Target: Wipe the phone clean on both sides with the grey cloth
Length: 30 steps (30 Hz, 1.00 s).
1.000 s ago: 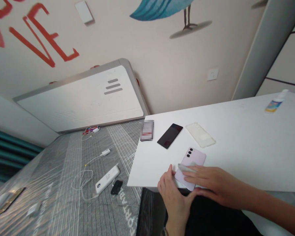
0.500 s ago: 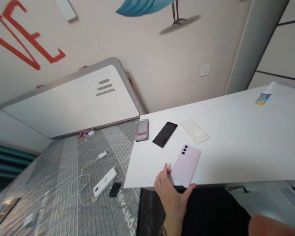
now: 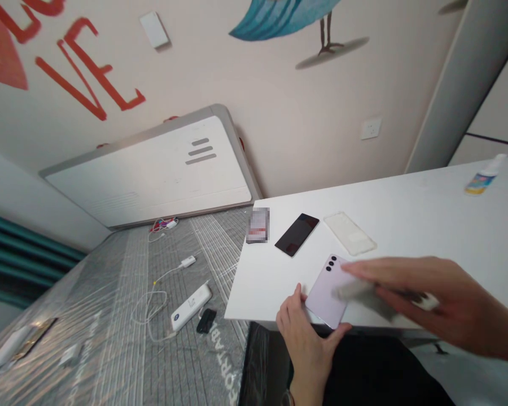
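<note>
A lilac phone (image 3: 325, 293) lies back side up near the front edge of the white table (image 3: 427, 225). My left hand (image 3: 307, 344) grips its near end from below the table edge, thumb and fingers on either side. My right hand (image 3: 432, 301) hovers over the phone from the right, blurred by motion, with a pale grey wipe (image 3: 366, 293) held under its fingers just above the phone's right side.
A black phone (image 3: 297, 234), a clear phone case (image 3: 349, 233) and a small blurred card (image 3: 258, 225) lie further back on the table. A small spray bottle (image 3: 482, 176) lies at the far right. On the bed to the left are a white power bank (image 3: 190, 307) and cables.
My right hand went out of view to the lower right half a second ago and has come back over the phone with the wipe. My left hand kept hold of the phone.
</note>
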Each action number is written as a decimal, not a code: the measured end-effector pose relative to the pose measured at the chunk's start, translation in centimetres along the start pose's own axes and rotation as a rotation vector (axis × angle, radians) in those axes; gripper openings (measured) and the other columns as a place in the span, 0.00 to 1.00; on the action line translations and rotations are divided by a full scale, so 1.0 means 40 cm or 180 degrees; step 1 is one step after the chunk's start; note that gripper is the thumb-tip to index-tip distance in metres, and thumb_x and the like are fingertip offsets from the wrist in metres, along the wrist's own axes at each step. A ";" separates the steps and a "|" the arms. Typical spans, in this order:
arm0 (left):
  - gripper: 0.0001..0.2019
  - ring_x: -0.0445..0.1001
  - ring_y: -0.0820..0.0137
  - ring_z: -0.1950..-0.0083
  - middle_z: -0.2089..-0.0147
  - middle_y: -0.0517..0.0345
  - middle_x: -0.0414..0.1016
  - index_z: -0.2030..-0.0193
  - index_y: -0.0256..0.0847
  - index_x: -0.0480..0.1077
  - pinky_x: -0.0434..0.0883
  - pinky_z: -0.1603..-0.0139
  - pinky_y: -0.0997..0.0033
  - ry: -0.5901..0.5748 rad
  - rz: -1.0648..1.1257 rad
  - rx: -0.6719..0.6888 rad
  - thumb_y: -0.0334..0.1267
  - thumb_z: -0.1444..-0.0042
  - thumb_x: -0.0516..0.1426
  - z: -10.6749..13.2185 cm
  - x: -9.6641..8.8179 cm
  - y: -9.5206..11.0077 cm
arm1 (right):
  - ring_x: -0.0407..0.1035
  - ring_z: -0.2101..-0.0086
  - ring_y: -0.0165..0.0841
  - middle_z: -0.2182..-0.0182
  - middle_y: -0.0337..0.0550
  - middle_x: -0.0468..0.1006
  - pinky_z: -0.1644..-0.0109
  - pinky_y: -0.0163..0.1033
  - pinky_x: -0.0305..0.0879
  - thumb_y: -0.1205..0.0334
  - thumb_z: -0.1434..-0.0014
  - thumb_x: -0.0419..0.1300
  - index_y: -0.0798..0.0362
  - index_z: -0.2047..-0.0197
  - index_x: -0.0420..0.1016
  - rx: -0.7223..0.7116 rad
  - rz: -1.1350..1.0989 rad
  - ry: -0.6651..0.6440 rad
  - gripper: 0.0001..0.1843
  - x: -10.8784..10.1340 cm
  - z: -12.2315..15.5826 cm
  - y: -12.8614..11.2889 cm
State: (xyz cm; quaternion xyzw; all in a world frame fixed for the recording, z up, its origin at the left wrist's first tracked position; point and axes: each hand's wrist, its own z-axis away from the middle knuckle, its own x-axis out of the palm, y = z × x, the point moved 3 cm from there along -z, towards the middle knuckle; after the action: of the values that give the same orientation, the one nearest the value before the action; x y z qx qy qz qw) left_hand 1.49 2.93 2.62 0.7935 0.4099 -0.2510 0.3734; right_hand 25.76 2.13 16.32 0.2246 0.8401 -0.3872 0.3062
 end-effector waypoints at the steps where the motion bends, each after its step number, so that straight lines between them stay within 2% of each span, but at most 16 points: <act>1: 0.51 0.73 0.57 0.47 0.48 0.47 0.75 0.30 0.35 0.59 0.68 0.44 0.55 0.0003 0.0000 0.0007 0.70 0.51 0.65 0.000 0.000 0.001 | 0.78 0.46 0.40 0.42 0.36 0.80 0.41 0.42 0.78 0.58 0.29 0.56 0.38 0.32 0.71 0.0038 0.0236 0.0057 0.24 0.026 -0.009 0.042; 3: 0.51 0.73 0.57 0.48 0.48 0.48 0.75 0.30 0.35 0.58 0.67 0.44 0.55 -0.0019 -0.0004 -0.0009 0.70 0.51 0.65 0.000 0.002 0.002 | 0.77 0.44 0.40 0.38 0.38 0.76 0.38 0.45 0.76 0.61 0.28 0.52 0.43 0.29 0.69 0.0200 0.0535 -0.0195 0.26 0.104 -0.010 0.118; 5: 0.52 0.72 0.57 0.48 0.48 0.48 0.75 0.31 0.35 0.58 0.67 0.44 0.55 -0.0003 -0.0001 -0.0021 0.71 0.50 0.64 0.001 0.003 0.000 | 0.74 0.41 0.39 0.36 0.44 0.73 0.36 0.46 0.74 0.70 0.31 0.48 0.49 0.29 0.69 0.0184 0.0708 -0.0476 0.29 0.186 0.012 0.156; 8: 0.51 0.72 0.56 0.47 0.47 0.47 0.75 0.30 0.35 0.57 0.67 0.43 0.55 -0.0035 0.0000 0.0029 0.72 0.49 0.62 0.003 0.006 -0.001 | 0.66 0.34 0.37 0.31 0.46 0.67 0.30 0.44 0.66 0.76 0.37 0.50 0.53 0.27 0.64 -0.0315 0.0552 -0.1031 0.36 0.274 0.058 0.130; 10: 0.51 0.72 0.56 0.46 0.46 0.46 0.74 0.29 0.35 0.57 0.67 0.43 0.55 -0.0068 0.0002 0.0058 0.71 0.48 0.62 0.004 0.006 0.000 | 0.65 0.33 0.35 0.31 0.44 0.66 0.28 0.43 0.63 0.77 0.39 0.52 0.50 0.26 0.62 -0.0513 0.0435 -0.1256 0.39 0.290 0.074 0.106; 12: 0.51 0.73 0.56 0.46 0.46 0.46 0.75 0.30 0.35 0.57 0.67 0.43 0.55 -0.0082 -0.0004 0.0012 0.70 0.48 0.63 0.004 0.005 0.000 | 0.66 0.34 0.36 0.32 0.45 0.69 0.28 0.45 0.64 0.79 0.40 0.50 0.50 0.27 0.64 -0.0414 0.0587 -0.1154 0.39 0.278 0.073 0.115; 14: 0.51 0.73 0.56 0.47 0.47 0.47 0.75 0.30 0.35 0.57 0.68 0.44 0.55 -0.0089 -0.0017 -0.0044 0.71 0.49 0.63 0.003 0.003 -0.001 | 0.66 0.34 0.38 0.32 0.47 0.69 0.30 0.48 0.67 0.80 0.39 0.48 0.51 0.28 0.65 -0.0197 0.0856 -0.0898 0.39 0.262 0.066 0.151; 17: 0.52 0.73 0.55 0.47 0.47 0.46 0.75 0.30 0.35 0.57 0.68 0.44 0.54 -0.0118 -0.0048 -0.0017 0.70 0.51 0.65 0.004 0.003 -0.002 | 0.63 0.32 0.40 0.31 0.47 0.68 0.29 0.51 0.66 0.79 0.40 0.49 0.51 0.26 0.62 -0.0163 0.1017 -0.0734 0.40 0.262 0.062 0.194; 20: 0.53 0.74 0.54 0.46 0.47 0.46 0.76 0.30 0.36 0.58 0.69 0.44 0.53 -0.0092 -0.0082 0.0020 0.68 0.53 0.68 0.006 0.003 -0.004 | 0.59 0.30 0.43 0.30 0.48 0.67 0.26 0.56 0.61 0.74 0.37 0.52 0.50 0.24 0.58 -0.0244 0.0946 -0.0741 0.39 0.263 0.053 0.177; 23: 0.53 0.74 0.54 0.47 0.47 0.45 0.76 0.29 0.37 0.57 0.70 0.45 0.52 -0.0083 -0.0075 0.0007 0.67 0.53 0.69 0.008 0.005 -0.007 | 0.56 0.29 0.44 0.29 0.45 0.66 0.25 0.59 0.57 0.63 0.30 0.55 0.45 0.23 0.57 -0.0173 0.0713 -0.0630 0.34 0.207 0.025 0.091; 26: 0.50 0.74 0.52 0.46 0.45 0.43 0.75 0.29 0.37 0.57 0.71 0.45 0.50 -0.0070 -0.0038 0.0011 0.67 0.50 0.67 0.010 0.010 -0.011 | 0.63 0.32 0.43 0.32 0.43 0.69 0.28 0.53 0.63 0.57 0.29 0.57 0.39 0.24 0.57 -0.0225 0.0330 -0.0116 0.33 0.098 -0.011 -0.045; 28: 0.47 0.75 0.50 0.47 0.46 0.42 0.76 0.30 0.38 0.59 0.73 0.46 0.47 -0.0054 -0.0024 -0.0020 0.66 0.47 0.65 0.012 0.014 -0.016 | 0.72 0.39 0.40 0.40 0.41 0.78 0.31 0.48 0.69 0.55 0.29 0.58 0.36 0.26 0.60 -0.0473 -0.0166 -0.0140 0.31 0.036 -0.034 -0.135; 30: 0.44 0.75 0.48 0.49 0.48 0.41 0.76 0.29 0.38 0.60 0.74 0.49 0.45 -0.0059 -0.0033 -0.0039 0.64 0.45 0.63 0.013 0.018 -0.021 | 0.80 0.50 0.35 0.53 0.36 0.85 0.35 0.42 0.72 0.51 0.28 0.57 0.35 0.29 0.65 -0.0738 -0.0650 -0.0154 0.26 -0.008 -0.056 -0.203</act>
State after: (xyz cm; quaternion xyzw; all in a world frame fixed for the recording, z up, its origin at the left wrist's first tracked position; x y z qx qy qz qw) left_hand 1.12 3.17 1.47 0.7867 0.4121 -0.2577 0.3807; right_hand 20.24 -1.02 21.85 0.0918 0.8901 -0.3220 0.3093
